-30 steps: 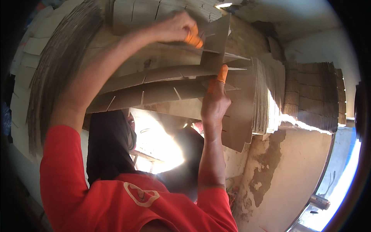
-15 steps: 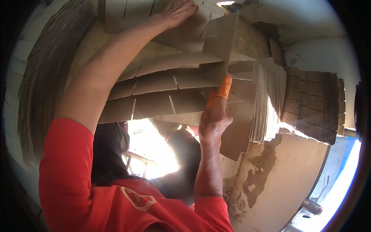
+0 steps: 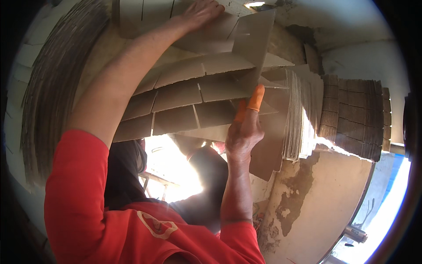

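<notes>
Several long slotted cardboard strips (image 3: 176, 96) lie roughly parallel before me, running left to right. An upright cardboard piece (image 3: 252, 39) stands crosswise at their right ends. My right hand (image 3: 246, 127) is closed around the near end of that piece, with orange finger covers (image 3: 256, 97) on two fingers. At the far side, my left hand (image 3: 203, 14) is closed with its fingers bent over the edge of a far cardboard strip (image 3: 206, 37); the fingertips are partly hidden. My left forearm crosses above the left ends of the strips.
A tall stack of cardboard (image 3: 57, 88) stands at the left. To the right are a bundle of light cardboard sheets (image 3: 299, 114) and a darker slotted stack (image 3: 354, 116). Below these is a wall with peeling paint (image 3: 325, 189). Bright light comes from below the strips.
The near strips have shifted and tilted slightly, showing more of their slots. The upright piece has swung a little to the right. Both hands have stayed nearly in place.
</notes>
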{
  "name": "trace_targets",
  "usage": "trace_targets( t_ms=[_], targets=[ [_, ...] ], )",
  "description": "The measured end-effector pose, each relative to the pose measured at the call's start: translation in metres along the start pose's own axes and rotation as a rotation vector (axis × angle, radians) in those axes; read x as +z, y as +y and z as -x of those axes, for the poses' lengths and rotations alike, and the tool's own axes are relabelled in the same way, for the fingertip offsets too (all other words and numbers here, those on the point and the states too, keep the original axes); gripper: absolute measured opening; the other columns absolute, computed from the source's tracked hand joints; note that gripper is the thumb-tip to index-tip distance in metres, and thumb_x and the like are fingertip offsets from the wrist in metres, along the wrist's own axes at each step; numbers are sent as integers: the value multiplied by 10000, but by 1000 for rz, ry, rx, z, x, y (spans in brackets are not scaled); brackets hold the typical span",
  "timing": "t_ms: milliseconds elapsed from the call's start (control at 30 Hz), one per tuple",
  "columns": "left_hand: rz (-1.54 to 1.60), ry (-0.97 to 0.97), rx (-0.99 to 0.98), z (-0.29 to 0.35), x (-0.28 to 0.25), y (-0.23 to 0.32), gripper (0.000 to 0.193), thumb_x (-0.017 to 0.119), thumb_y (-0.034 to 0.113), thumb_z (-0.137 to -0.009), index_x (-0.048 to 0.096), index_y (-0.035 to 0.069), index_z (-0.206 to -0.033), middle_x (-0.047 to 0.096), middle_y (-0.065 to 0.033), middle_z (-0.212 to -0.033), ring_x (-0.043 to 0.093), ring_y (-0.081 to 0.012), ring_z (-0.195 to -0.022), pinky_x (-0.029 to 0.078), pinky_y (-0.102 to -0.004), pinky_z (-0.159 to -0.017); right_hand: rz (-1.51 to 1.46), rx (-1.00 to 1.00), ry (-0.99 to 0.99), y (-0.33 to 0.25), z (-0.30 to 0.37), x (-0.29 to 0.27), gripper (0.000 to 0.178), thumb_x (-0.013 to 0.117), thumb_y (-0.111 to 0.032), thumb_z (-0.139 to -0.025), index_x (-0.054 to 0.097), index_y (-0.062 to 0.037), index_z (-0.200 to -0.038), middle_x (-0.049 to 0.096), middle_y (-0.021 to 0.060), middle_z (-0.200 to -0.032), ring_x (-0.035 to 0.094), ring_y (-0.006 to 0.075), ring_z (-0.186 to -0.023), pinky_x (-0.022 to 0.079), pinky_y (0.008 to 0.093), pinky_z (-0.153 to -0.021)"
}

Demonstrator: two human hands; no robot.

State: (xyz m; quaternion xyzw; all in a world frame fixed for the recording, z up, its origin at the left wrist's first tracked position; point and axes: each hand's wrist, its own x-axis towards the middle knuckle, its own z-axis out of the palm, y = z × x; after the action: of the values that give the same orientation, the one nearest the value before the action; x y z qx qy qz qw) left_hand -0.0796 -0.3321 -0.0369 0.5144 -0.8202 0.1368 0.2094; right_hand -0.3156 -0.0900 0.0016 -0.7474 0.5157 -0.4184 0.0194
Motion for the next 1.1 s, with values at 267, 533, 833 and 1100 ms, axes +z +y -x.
trace_targets(
  t_ms=[267,533,833,1100],
  targets=[
    [13,27,32,11,-15,15,192,571,78,-733,569,77,-924,602,-140,-897,592,-322,-888,479,-433,-723,-24,47,-18,-3,0,-6,538,517,108,-884,359,41,-1393,633,195,-1155,661,130,-812,530,224,-686],
    [34,32,135,16,-30,19,40,563,88,-722,566,71,-758,608,-130,-710,612,-332,-711,495,-426,-580,30,22,-5,-7,-2,-7,501,524,83,-895,392,34,-1376,582,212,-1233,676,162,-832,535,242,-665],
    [218,177,200,24,-41,34,155,582,-23,-664,549,54,-794,575,-119,-707,607,-321,-713,486,-414,-558,31,31,-51,-7,-3,-8,626,510,135,-826,361,-22,-1414,619,167,-941,631,179,-639,504,275,-548],
    [346,108,150,33,-51,46,115,578,-46,-682,533,37,-748,576,-137,-679,587,-341,-673,460,-426,-563,95,119,-162,-8,-1,-14,751,494,170,-755,323,-68,-1447,569,103,-701,573,176,-514,496,290,-493]
  ],
)
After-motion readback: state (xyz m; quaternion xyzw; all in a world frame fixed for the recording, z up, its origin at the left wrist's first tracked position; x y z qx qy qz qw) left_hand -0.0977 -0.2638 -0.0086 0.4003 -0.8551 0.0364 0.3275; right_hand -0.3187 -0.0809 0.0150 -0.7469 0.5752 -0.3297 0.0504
